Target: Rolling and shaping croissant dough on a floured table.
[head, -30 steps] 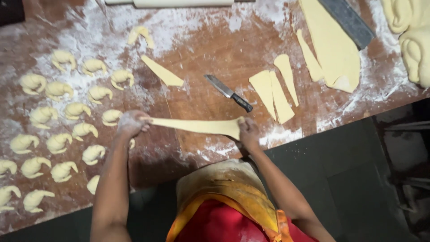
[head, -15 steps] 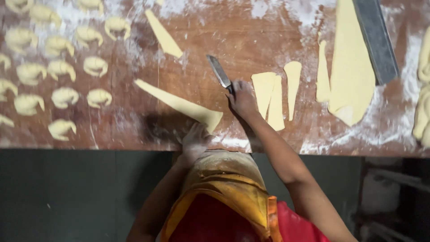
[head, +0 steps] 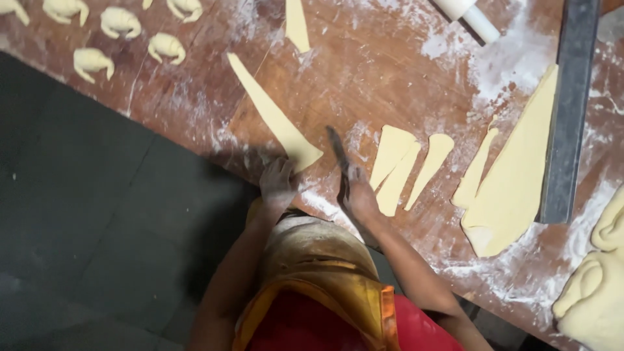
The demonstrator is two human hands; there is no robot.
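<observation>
A long thin triangle of pale dough lies stretched on the floured wooden table, its wide end toward me. My left hand rests at that wide end, fingers touching the dough's edge. My right hand is closed around the handle of a knife, whose blade points away from me between the long triangle and a group of cut dough triangles.
Shaped crescent rolls sit at the upper left. Another dough triangle lies at the top. A larger dough sheet, a long dark straightedge, a rolling pin and a dough mass lie to the right.
My right hand let go of the stretched dough triangle and took hold of the knife. My left hand moved from the triangle's tip to its wide end. The view shifted right.
</observation>
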